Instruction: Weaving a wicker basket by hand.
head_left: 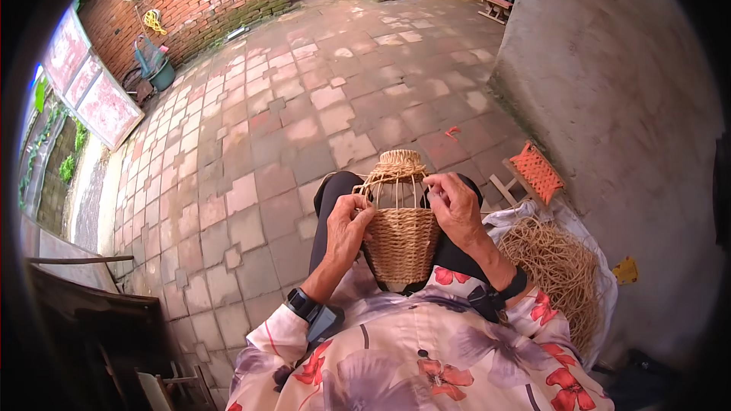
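A tan woven basket (402, 247) is held upright between my knees, its lower body tightly woven with twisted cord. Above that, bare upright stakes with gaps between them lead up to a narrower woven top (399, 163). Closed at the left side of the woven edge, my left hand (349, 227) grips the basket between thumb and fingers. My right hand (458, 211) is at the upper right, its thumb and fingertips pinched together beside the stakes. Whatever lies between those fingertips is too small to make out.
To my right, a heap of tan cord (552, 270) rests on a white sack (608, 289). Behind it stands a small stool with an orange woven seat (537, 173), near a plastered wall (617, 91). Paving (304, 129) stretches ahead; a dark wooden table (91, 312) is at lower left.
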A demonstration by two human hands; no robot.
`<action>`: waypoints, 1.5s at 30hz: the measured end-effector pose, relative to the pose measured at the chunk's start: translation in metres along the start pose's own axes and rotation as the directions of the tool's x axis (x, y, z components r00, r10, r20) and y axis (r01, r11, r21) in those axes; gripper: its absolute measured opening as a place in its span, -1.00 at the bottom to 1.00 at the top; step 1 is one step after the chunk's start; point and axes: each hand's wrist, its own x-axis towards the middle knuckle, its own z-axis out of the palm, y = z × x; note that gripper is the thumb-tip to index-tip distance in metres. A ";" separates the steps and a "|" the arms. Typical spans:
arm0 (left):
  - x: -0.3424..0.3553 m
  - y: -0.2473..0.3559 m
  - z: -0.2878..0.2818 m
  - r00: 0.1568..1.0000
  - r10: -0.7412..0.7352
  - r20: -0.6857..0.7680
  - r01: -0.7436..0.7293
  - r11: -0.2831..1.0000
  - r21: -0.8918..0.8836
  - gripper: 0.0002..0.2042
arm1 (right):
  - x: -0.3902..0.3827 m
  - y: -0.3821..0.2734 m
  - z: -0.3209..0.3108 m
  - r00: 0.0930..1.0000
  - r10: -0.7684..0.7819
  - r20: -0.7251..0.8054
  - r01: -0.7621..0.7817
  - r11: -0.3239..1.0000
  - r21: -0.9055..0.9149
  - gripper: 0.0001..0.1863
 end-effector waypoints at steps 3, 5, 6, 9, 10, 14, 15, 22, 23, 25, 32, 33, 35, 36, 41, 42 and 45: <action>0.005 0.008 0.001 0.999 -0.046 0.009 0.045 0.993 0.107 -0.90 | 0.010 -0.004 0.018 1.000 -0.023 -0.020 0.020 0.990 -0.139 -0.71; 0.005 0.014 0.000 0.979 -0.190 0.078 0.186 0.981 0.061 -0.89 | 0.011 0.000 0.025 0.999 0.049 0.013 -0.045 0.974 -0.223 -0.66; 0.005 0.014 0.000 0.979 -0.192 0.073 0.188 0.980 0.058 -0.89 | 0.012 0.001 0.023 0.999 0.047 0.018 -0.042 0.974 -0.223 -0.66; 0.002 0.016 0.001 0.973 -0.153 0.172 0.162 0.986 -0.039 -0.93 | 0.009 0.005 0.015 0.982 0.177 0.064 -0.167 0.977 -0.135 -0.71; 0.003 0.016 0.004 0.974 -0.153 0.165 0.162 0.986 -0.045 -0.93 | 0.008 0.003 0.013 0.983 0.172 0.070 -0.161 0.977 -0.137 -0.71; 0.005 0.008 0.003 0.987 -0.100 0.124 0.097 0.995 0.031 -0.91 | -0.004 -0.018 0.014 0.967 -0.230 -0.109 0.174 0.910 -0.378 -0.76; 0.006 0.005 0.000 0.981 -0.095 0.167 0.101 0.994 -0.030 -0.90 | -0.002 -0.025 0.019 0.966 -0.260 0.011 0.250 0.917 -0.312 -0.78; 0.008 0.014 -0.037 0.991 -0.129 0.034 0.133 0.968 -0.215 -0.74 | 0.004 -0.033 0.020 0.956 -0.245 0.163 0.277 0.936 -0.217 -0.84; 0.006 0.015 -0.038 0.992 -0.119 0.040 0.122 0.990 -0.069 -0.79 | 0.005 -0.033 0.020 0.958 -0.240 0.157 0.268 0.944 -0.193 -0.85; 0.001 0.010 -0.037 0.999 0.005 0.038 -0.010 0.989 0.146 -0.88 | 0.006 -0.034 0.022 0.961 -0.235 0.148 0.256 0.956 -0.146 -0.85; -0.004 0.008 -0.028 0.991 0.130 -0.042 -0.118 0.972 0.205 -0.87 | 0.011 -0.035 0.023 0.954 -0.223 0.199 0.254 0.957 -0.143 -0.82; -0.004 0.008 -0.025 0.990 0.130 -0.047 -0.118 0.972 0.204 -0.87 | 0.012 -0.036 0.022 0.954 -0.200 0.221 0.234 0.963 -0.138 -0.83; -0.003 0.009 -0.020 0.914 0.399 -0.074 -0.355 0.873 0.334 -0.89 | 0.015 -0.038 0.020 0.954 -0.176 0.241 0.213 0.967 -0.137 -0.84; -0.003 0.011 -0.020 0.913 0.401 -0.074 -0.356 0.873 0.332 -0.89 | 0.016 -0.038 0.020 0.949 -0.170 0.266 0.212 0.968 -0.137 -0.84; 0.009 0.017 -0.022 0.895 0.355 0.269 -0.444 0.766 0.465 -0.87 | 0.018 -0.035 0.021 0.943 -0.163 0.291 0.189 0.980 -0.062 -0.84; 0.012 0.015 -0.024 0.867 0.376 0.327 -0.491 0.753 0.437 -0.87 | 0.020 -0.034 0.019 0.937 -0.148 0.315 0.163 0.986 -0.023 -0.83; 0.013 0.016 -0.028 0.956 0.233 0.180 -0.278 0.917 0.286 -0.87 | 0.024 -0.040 0.017 0.922 -0.106 0.373 0.116 0.993 -0.004 -0.82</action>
